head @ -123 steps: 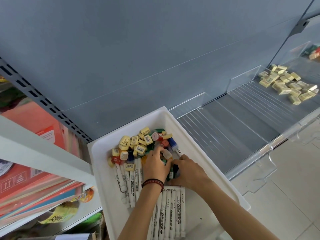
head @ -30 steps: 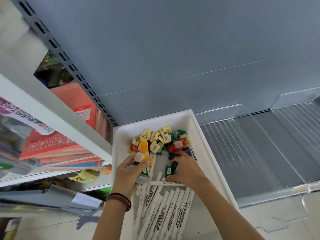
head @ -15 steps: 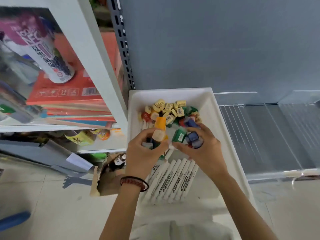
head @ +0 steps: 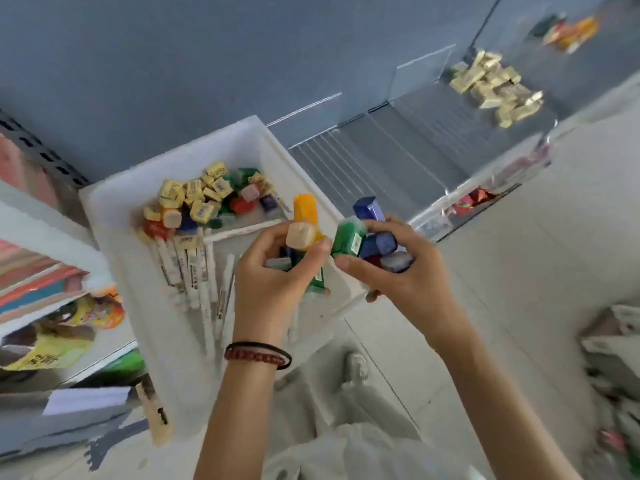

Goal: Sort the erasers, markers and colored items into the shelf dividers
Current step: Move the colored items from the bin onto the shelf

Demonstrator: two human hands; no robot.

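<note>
My left hand (head: 273,278) grips a bunch of coloured items, an orange one (head: 304,216) sticking up highest. My right hand (head: 398,271) holds several more, with a green one (head: 348,237) and blue ones (head: 369,211) showing above the fingers. Both hands hover over the near right corner of the white bin (head: 114,216). Inside the bin lie yellow erasers (head: 194,195), more coloured items (head: 242,202) and white markers (head: 187,261). A pile of yellow erasers (head: 491,88) sits in a shelf divider at the far right.
Grey shelf (head: 381,157) with clear dividers runs right of the bin. More coloured items (head: 571,31) lie in the farthest compartment. A white shelf with books and packets (head: 45,282) stands left. Tiled floor (head: 519,271) and blurred clutter lie at the right.
Both hands have lifted out of the bin with their coloured items and shifted right. The view has swung right, bringing the shelf's eraser pile into sight.
</note>
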